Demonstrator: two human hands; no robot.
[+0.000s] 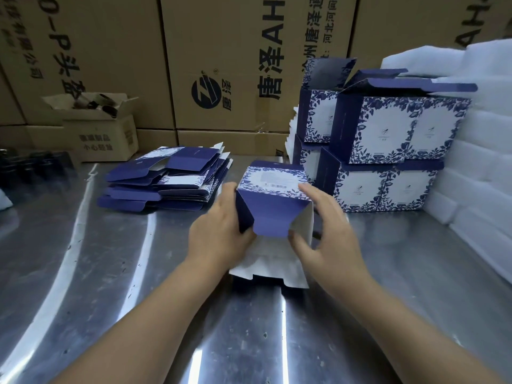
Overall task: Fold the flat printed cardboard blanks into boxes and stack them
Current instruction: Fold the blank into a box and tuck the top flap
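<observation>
We are mid-fold: the box (273,189) stands between our hands, its end flaps (270,217) open toward us. Our left hand (219,234) grips its left wall, our right hand (329,231) curls round the right edge. Next, we judge, the flaps need tucking shut, then it joins the stack of finished boxes (393,151) beyond the right hand; flat blanks (163,178) wait beyond the left

Box (273,189) sits between both hands, flat blanks (166,178) piled beyond the left hand (219,234), folded boxes (388,151) stacked past the right hand (329,234).
</observation>
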